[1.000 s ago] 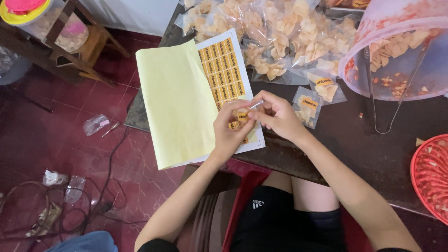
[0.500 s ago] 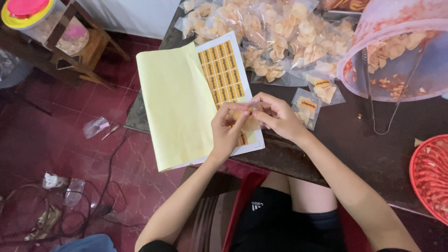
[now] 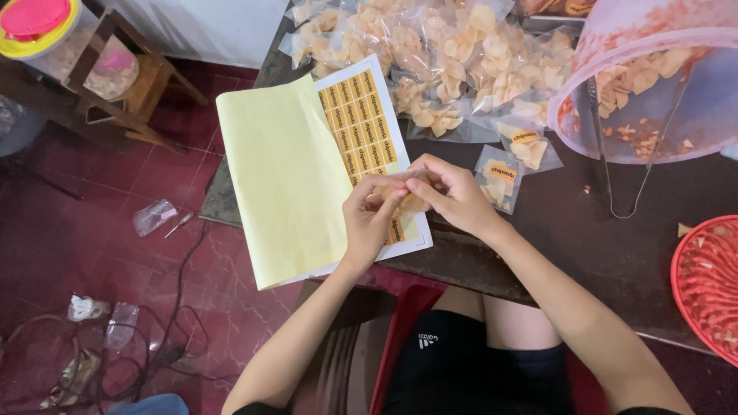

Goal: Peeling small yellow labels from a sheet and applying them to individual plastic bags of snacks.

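Observation:
My left hand and my right hand meet over the near edge of a dark table, both pinching one small clear bag of pale chips. Most of that bag is hidden by my fingers. Under the hands lies a white sheet of small orange stickers, with its yellow backing paper folded out to the left. Two small chip bags with orange stickers lie just right of my right hand.
A heap of clear chip bags fills the table's far side. A large translucent pink tub holds loose chips, with metal tongs leaning out. A red basket sits at the right edge. Cables and wrappers litter the red floor.
Both hands have lifted slightly off the sticker sheet with the small bag, and the fingers have shifted around it. The sheet and the other bags have not moved.

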